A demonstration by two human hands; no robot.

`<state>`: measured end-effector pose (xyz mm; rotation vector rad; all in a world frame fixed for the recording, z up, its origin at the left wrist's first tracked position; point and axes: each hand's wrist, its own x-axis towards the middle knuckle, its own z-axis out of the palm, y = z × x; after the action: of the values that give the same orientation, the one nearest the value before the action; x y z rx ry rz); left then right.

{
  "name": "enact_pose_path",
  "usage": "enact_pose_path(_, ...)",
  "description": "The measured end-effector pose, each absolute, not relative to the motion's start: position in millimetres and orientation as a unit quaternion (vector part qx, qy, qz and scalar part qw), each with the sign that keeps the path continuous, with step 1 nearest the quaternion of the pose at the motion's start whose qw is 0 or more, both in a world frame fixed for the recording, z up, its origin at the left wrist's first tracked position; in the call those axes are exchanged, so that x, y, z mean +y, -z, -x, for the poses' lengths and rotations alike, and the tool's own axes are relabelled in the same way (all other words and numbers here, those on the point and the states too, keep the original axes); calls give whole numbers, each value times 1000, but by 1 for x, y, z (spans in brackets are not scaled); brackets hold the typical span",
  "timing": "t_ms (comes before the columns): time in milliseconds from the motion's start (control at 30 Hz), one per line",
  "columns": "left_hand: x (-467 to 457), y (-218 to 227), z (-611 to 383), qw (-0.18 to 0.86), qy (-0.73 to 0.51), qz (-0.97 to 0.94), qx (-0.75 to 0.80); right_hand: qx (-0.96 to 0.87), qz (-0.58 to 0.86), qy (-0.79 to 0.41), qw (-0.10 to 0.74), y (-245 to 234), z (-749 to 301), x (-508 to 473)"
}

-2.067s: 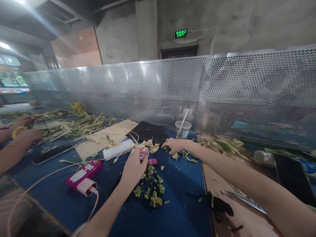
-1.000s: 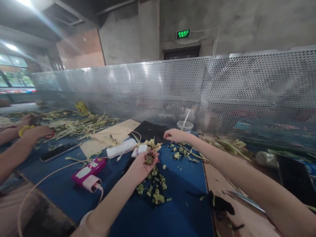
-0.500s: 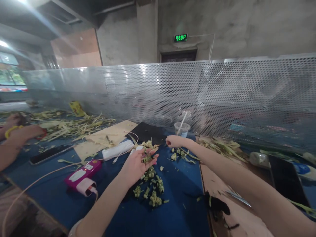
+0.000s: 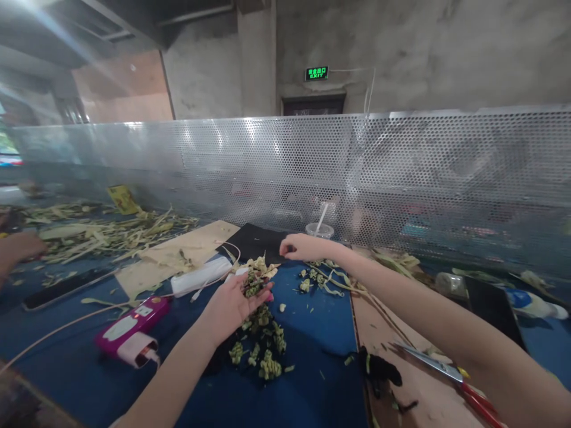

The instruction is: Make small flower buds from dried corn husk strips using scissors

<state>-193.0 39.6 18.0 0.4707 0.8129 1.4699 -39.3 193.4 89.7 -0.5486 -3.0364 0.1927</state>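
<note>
Well, at far left a co-worker's hand [image 4: 20, 245], blurred, sits near long pale stalks [image 4: 107, 235], with a dark phone [image 4: 66, 288] lying flat close by. Next comes a magenta device [image 4: 127, 330], a pale plug [image 4: 139, 349] at its near end, probably placed where a cord can reach. The person's left hand [image 4: 227, 306] is palm up, fingers spread, cradling green plant bits [image 4: 252, 286], seemingly so nothing spills; more green clumps [image 4: 270, 364] lie just nearer. The right hand [image 4: 300, 246] hangs by loose scraps [image 4: 306, 285], fingers curled; I cannot tell whether they pinch anything. Behind it stands 1 clear cup [image 4: 320, 230], likely set back for safety. Rightmost, red-handled scissors [image 4: 439, 364] lie beside the forearm [image 4: 401, 291], presumably within reach. The blue tabletop [image 4: 330, 345] meets a tan board [image 4: 428, 416]; 1 perforated metal screen [image 4: 285, 154] runs behind, below a green exit sign [image 4: 316, 73].
</note>
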Motion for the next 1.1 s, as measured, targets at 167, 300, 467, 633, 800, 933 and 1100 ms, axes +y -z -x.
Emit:
enact_pose_path(167,38,-24,198,567,-692,-225,386,-971,205,-60,-104,-60,11,226)
enact_pose_path(300,35,-26,199,427,-703,-344,453,-959,226,-53,-160,-40,5,236)
enact_pose_path(467,33,-24,194,300,-629,-447,561,-959,230,-125,-111,-29,11,239)
enact_pose_path(633,31,-26,186,203,-591,-481,615,-949,219,-218,-56,-27,22,242)
enact_pose_path(800,31,-27,184,214,-568,-484,630,-903,221,-369,8,-33,24,255)
enact_pose_path(933,34,-23,189,215,-555,-498,631,-842,224,-488,46,-36,19,261)
enact_pose_path(1100,37,-18,196,224,-536,-519,627,-789,235,-562,75,-38,22,256)
